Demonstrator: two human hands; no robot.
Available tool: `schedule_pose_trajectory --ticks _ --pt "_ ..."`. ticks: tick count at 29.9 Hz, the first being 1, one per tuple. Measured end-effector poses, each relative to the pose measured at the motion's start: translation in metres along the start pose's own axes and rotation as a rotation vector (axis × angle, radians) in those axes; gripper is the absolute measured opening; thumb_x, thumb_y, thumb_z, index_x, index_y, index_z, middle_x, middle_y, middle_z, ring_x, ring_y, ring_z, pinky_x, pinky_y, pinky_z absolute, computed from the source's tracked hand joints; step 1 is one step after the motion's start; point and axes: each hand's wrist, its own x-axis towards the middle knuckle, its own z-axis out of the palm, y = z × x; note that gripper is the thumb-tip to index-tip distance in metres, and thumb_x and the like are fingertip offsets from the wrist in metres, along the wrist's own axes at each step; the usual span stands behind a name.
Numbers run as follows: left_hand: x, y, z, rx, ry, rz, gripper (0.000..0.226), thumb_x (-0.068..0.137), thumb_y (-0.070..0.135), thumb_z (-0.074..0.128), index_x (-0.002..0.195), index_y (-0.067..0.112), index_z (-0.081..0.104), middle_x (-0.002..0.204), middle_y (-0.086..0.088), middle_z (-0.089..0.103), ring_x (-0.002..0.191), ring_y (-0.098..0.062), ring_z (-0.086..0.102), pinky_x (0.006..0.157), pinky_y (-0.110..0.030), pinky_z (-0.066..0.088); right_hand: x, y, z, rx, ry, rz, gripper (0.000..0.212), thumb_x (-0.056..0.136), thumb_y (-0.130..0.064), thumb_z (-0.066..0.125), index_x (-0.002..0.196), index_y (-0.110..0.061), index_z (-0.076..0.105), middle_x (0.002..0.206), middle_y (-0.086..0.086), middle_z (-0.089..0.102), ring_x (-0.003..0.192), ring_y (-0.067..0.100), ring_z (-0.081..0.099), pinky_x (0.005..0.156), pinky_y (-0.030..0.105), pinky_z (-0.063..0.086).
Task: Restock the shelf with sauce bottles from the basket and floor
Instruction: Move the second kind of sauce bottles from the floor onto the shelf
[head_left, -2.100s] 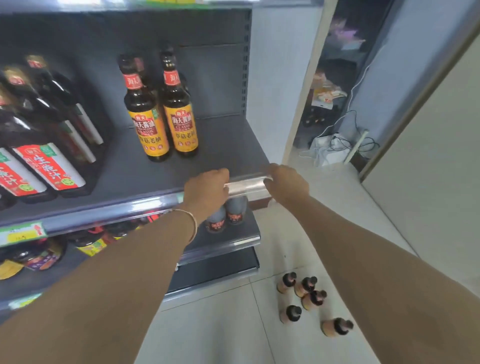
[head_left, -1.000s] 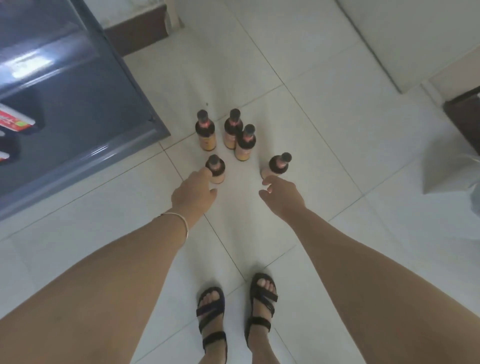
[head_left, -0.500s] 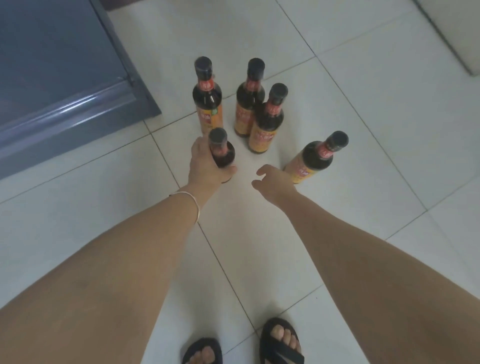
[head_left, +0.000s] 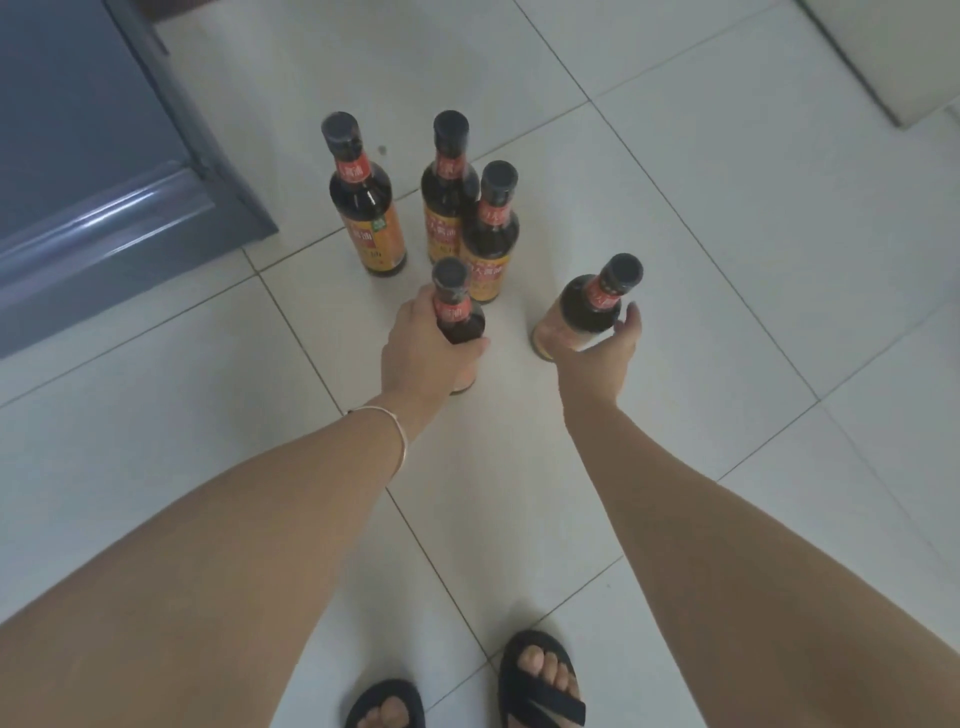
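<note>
Several dark sauce bottles with black caps and orange labels stand on the white tiled floor. My left hand (head_left: 423, 348) grips the nearest bottle (head_left: 457, 312) round its shoulder. My right hand (head_left: 597, 358) wraps round the body of the right-hand bottle (head_left: 587, 312), thumb on the right side and fingers hidden behind it. Three more bottles stand behind: one at the left (head_left: 363, 202), one in the middle (head_left: 448, 182) and one just right of it (head_left: 491, 228). No basket is in view.
The grey base of the shelf unit (head_left: 104, 208) fills the upper left, its corner close to the left bottle. A pale cabinet or wall edge (head_left: 883, 57) sits at the upper right. My sandalled feet (head_left: 540, 680) stand on the tiles below.
I have bent from the shelf down to the floor bottles. My left hand kept its hold on the near bottle, and my right hand moved onto the right-hand bottle.
</note>
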Motion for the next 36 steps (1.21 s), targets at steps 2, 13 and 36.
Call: schedule_pose_trajectory --ticks 2,13,36 --pt "0.001 0.005 0.004 0.005 -0.019 0.026 0.06 0.063 0.038 0.076 0.114 0.021 0.051 0.112 -0.005 0.059 0.102 -0.028 0.058 0.084 -0.034 0.046 0.01 -0.006 0.004 0.091 0.005 -0.021 0.099 0.062 -0.026 0.08 0.143 -0.026 0.023 0.142 0.0 0.04 0.126 0.025 0.044 0.101 0.04 0.039" --pt "0.004 0.017 -0.009 0.071 -0.051 0.061 0.057 0.062 0.037 0.076 0.111 0.021 0.052 0.109 -0.004 0.061 0.1 -0.026 0.059 0.085 -0.036 0.048 0.011 -0.01 -0.003 -0.164 -0.016 -0.05 0.062 0.07 -0.024 0.072 0.123 -0.02 0.04 0.115 0.004 0.058 0.102 0.027 0.058 0.087 0.043 0.05" --pt "-0.152 0.304 -0.401 0.055 0.026 0.07 0.046 0.063 0.038 0.073 0.102 0.025 0.054 0.099 0.0 0.066 0.096 -0.024 0.062 0.086 -0.039 0.051 -0.268 -0.421 -0.141 -0.341 -0.271 -0.344 0.051 0.065 -0.033 0.07 0.108 -0.024 0.045 0.086 -0.004 0.058 0.08 0.023 0.057 0.069 0.032 0.046"
